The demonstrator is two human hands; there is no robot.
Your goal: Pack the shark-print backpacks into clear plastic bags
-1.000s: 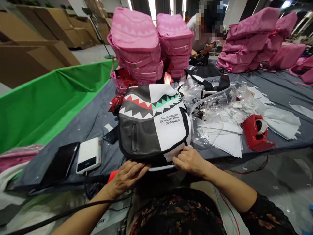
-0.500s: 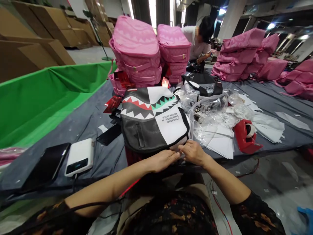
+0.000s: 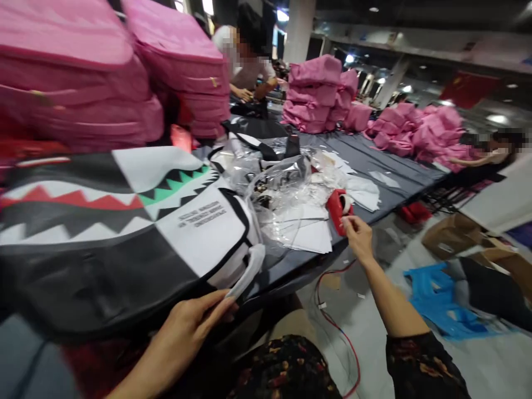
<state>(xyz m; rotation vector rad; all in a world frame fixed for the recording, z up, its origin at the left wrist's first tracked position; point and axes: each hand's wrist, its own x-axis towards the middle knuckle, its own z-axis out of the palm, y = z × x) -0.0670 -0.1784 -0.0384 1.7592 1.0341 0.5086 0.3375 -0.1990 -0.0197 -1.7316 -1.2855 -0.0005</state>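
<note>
A black-and-white bag (image 3: pixel 124 221) with a red and green shark-mouth print lies on the table at the left, partly cut off by the frame. At its near right corner, my left hand (image 3: pixel 195 321) pinches a whitish strap or wrapped strip (image 3: pixel 251 266) that curves up beside the bag. My right hand (image 3: pixel 359 239) is stretched out to a red tape dispenser (image 3: pixel 336 208) with a pale roll in it. Thumb and finger close at the dispenser's front end, where the tape comes off; the tape itself barely shows.
Clear plastic wrapping (image 3: pixel 278 194) and white paper sheets (image 3: pixel 311 230) lie right of the bag. Pink backpacks (image 3: pixel 183 72) are stacked behind it, with more piles (image 3: pixel 316 94) farther off. A co-worker (image 3: pixel 249 66) is across the table. A red cable (image 3: pixel 332 321) crosses the floor.
The view has swung right and closer to the bag. My right hand has left the bag's corner and reached the tape dispenser. My left hand has stayed at the corner, now with the whitish strap.
</note>
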